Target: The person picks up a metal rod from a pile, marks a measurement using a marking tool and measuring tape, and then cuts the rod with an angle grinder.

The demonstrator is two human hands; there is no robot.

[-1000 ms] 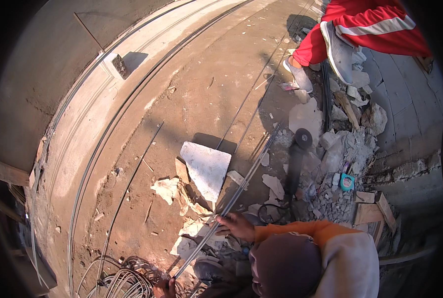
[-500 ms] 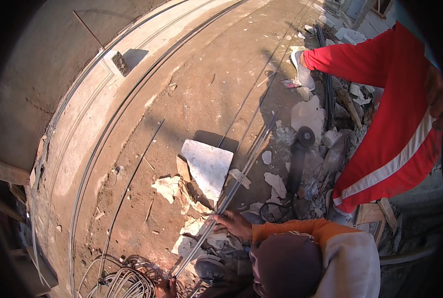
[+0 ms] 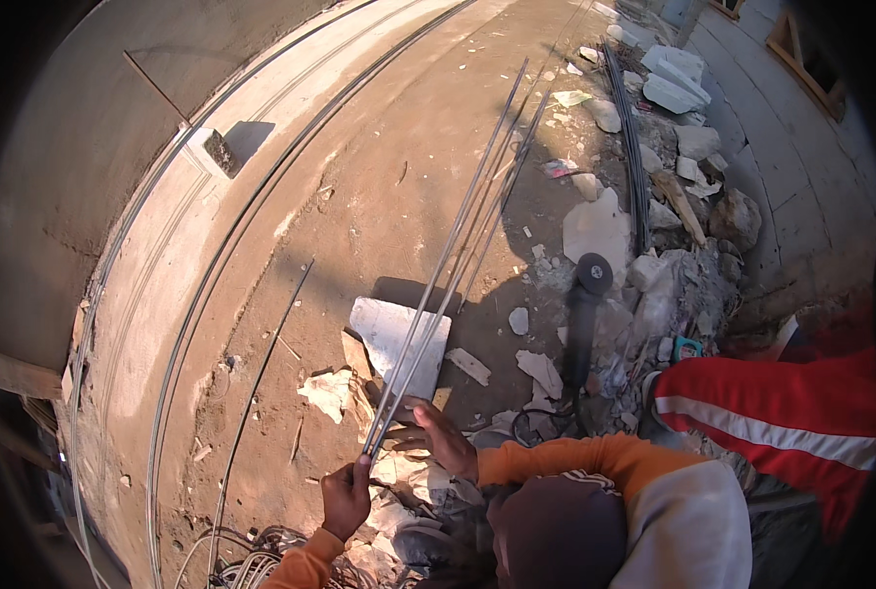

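My left hand (image 3: 347, 499), in an orange cuff, is closed round the near ends of several thin steel rods (image 3: 455, 257). The rods slant up and away to the right, fanning slightly apart, and pass over a pale slab (image 3: 384, 334). Just right of the rods, my right hand (image 3: 445, 440) has its fingers spread beside them; whether the fingertips touch is unclear. My bent, brown-clad knee (image 3: 556, 535) is between my arms. Broken plaster pieces (image 3: 328, 393) lie under and around the rods. At lower left is a coil of wire (image 3: 261, 560).
An angle grinder (image 3: 582, 329) with a cord lies right of my hands, beside rubble (image 3: 654, 304). More dark rods (image 3: 629, 147) lie at far right. Long bars (image 3: 251, 201) curve across the left, near a concrete block (image 3: 212, 152). A person's red trouser leg (image 3: 772, 407) is at right.
My left hand has come up along the rods. My right hand has loosened from round them and spread its fingers. The rods' far ends reach farther away. The red-trousered person has shifted toward lower right.
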